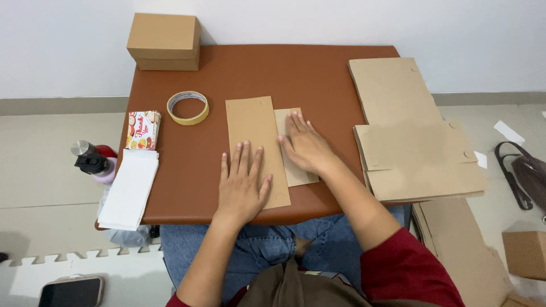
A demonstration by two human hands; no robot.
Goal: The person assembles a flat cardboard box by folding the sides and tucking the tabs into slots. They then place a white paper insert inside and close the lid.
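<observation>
A flat folded piece of brown cardboard (250,128) lies on the brown table (273,74) in front of me. My left hand (242,185) presses flat on its near end, fingers spread. My right hand (307,146) lies flat on a lighter side flap (300,173) of the same cardboard, just to the right. Neither hand grips anything.
A stack of flat cardboard sheets (415,136) covers the table's right side. A roll of tape (187,107), a small pile of printed cards (142,129) and white paper sheets (129,187) sit left. A closed cardboard box (165,41) stands at the far left corner. Bottles (95,162) stand on the floor.
</observation>
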